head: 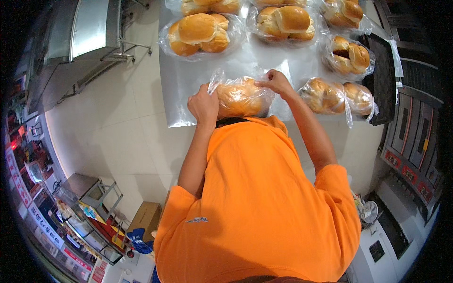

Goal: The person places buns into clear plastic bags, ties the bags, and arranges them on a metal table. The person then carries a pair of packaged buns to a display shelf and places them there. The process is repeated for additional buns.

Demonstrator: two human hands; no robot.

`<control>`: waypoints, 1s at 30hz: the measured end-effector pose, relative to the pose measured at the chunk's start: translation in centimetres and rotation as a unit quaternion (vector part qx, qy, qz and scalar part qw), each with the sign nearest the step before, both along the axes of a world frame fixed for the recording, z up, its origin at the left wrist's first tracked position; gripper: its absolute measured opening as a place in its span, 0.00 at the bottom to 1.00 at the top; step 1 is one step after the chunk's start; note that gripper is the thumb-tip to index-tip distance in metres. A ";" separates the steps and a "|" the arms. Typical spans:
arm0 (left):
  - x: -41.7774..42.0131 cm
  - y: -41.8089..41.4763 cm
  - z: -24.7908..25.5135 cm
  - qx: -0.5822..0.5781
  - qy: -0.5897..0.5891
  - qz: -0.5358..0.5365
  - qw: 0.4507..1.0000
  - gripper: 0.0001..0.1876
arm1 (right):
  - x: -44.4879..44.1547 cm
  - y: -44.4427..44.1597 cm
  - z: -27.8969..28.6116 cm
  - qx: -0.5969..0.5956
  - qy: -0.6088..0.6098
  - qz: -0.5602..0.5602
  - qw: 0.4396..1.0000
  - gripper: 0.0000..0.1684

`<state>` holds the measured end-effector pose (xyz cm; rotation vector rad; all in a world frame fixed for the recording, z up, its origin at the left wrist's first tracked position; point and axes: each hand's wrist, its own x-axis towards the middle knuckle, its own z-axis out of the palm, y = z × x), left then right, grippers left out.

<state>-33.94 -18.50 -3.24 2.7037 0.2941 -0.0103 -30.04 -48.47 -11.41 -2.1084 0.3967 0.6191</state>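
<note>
Close to my body, a clear plastic bag of golden bread [240, 97] rests at the near edge of a metal table [262, 62]. My left hand [204, 104] grips the bag's gathered plastic at its left end, and a twist of film stands up above the fist. At the opposite end, my right hand [277, 84] pinches the film between thumb and fingers. To the right lie tied bags of bread [324, 95], their knotted plastic ends hanging toward the table's edge.
Farther back sit more bagged buns [198, 32] and another bag of buns [286, 21]. A black baking tray [382, 81] stands along the right side. Deck ovens [414, 131] are at far right. A steel worktable [92, 32] is at upper left, a cardboard box [144, 217] lower left.
</note>
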 end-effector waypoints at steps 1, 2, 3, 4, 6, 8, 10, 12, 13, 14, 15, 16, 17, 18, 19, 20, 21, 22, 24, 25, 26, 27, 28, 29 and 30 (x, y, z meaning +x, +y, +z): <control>0.1 0.0 0.0 -0.001 -0.007 -0.003 1.000 0.12 | 0.2 -0.6 0.0 0.003 -0.010 -0.005 1.000 0.42; 0.0 0.0 0.2 -0.002 -0.009 -0.005 1.000 0.13 | 0.4 -1.7 0.3 -0.018 0.025 -0.017 0.999 0.45; 0.0 -0.2 0.6 -0.004 -0.013 -0.006 1.000 0.13 | 0.5 -2.5 0.8 -0.011 0.007 -0.028 1.000 0.45; 0.0 -0.3 0.9 -0.006 -0.015 -0.006 1.000 0.13 | 0.5 -3.0 1.4 -0.004 -0.011 -0.038 0.999 0.44; 0.1 -0.3 0.8 0.000 -0.006 -0.006 1.000 0.13 | 0.8 -3.6 2.7 0.062 -0.046 -0.043 0.996 0.43; 0.0 -0.4 0.7 -0.002 0.006 0.001 1.000 0.14 | 1.5 -4.5 4.1 0.077 -0.056 -0.032 0.995 0.45; 0.0 -0.4 0.9 -0.009 0.018 0.008 1.000 0.14 | 1.7 -6.0 3.4 0.052 -0.083 -0.055 0.994 0.47; 0.0 -0.3 0.9 -0.020 0.026 0.012 0.999 0.15 | 1.8 -6.5 3.4 -0.123 -0.229 -0.055 0.964 0.37; -0.1 -0.2 0.9 -0.025 0.030 0.018 0.999 0.16 | 1.3 -5.1 5.4 -0.181 -0.324 -0.063 0.927 0.34; -0.1 -0.1 0.9 -0.025 0.032 0.020 0.999 0.16 | 0.8 -3.3 7.3 -0.155 -0.397 0.016 0.905 0.31; 0.0 -0.1 0.9 -0.024 0.033 0.021 0.999 0.16 | 0.3 -1.1 9.1 -0.128 -0.465 0.094 0.871 0.29; 0.1 -0.2 0.9 -0.024 0.034 0.016 0.999 0.16 | -0.6 1.6 10.8 -0.048 -0.440 0.208 0.872 0.27; 0.0 -0.2 0.9 -0.022 0.039 0.016 0.999 0.17 | -1.6 4.1 12.1 0.030 -0.404 0.316 0.858 0.27; 0.1 -0.1 0.8 -0.020 0.042 0.013 0.999 0.17 | -2.2 6.3 12.4 -0.004 -0.415 0.357 0.837 0.31; 0.0 0.0 0.9 -0.016 0.046 0.016 0.999 0.17 | -2.6 7.5 12.3 -0.035 -0.423 0.400 0.812 0.37; 0.1 -0.1 1.0 -0.023 0.041 0.014 0.999 0.16 | -2.5 7.4 11.6 -0.046 -0.411 0.407 0.814 0.41; 0.0 -0.1 1.2 -0.028 0.036 0.017 0.999 0.15 | -2.0 7.4 10.8 -0.055 -0.399 0.417 0.815 0.45; 0.0 0.0 1.5 -0.033 0.031 0.019 0.999 0.14 | -1.8 7.3 10.3 -0.064 -0.387 0.427 0.815 0.49; 0.4 -0.1 2.4 -0.098 0.051 0.058 0.992 0.13 | -1.8 6.8 10.1 -0.048 -0.357 0.439 0.823 0.53; 0.6 -0.1 2.6 -0.131 0.061 0.077 0.987 0.12 | -1.7 6.7 10.2 -0.041 -0.341 0.444 0.827 0.55; 0.5 0.0 2.3 -0.151 -0.012 0.058 0.987 0.11 | -1.8 6.9 10.1 -0.036 -0.343 0.442 0.828 0.57; 0.5 0.1 2.3 -0.172 -0.083 0.039 0.981 0.11 | -2.1 7.0 10.1 -0.032 -0.344 0.438 0.830 0.58; 0.6 0.0 2.3 -0.192 -0.155 0.018 0.969 0.10 | -2.3 7.1 10.0 -0.027 -0.345 0.435 0.831 0.59; 0.9 -0.1 2.2 -0.195 -0.178 -0.038 0.964 0.10 | -2.4 7.0 9.8 -0.025 -0.343 0.433 0.834 0.60; 1.5 -0.6 3.4 -0.197 -0.202 -0.092 0.955 0.09 | -2.5 6.9 9.4 -0.021 -0.341 0.432 0.835 0.61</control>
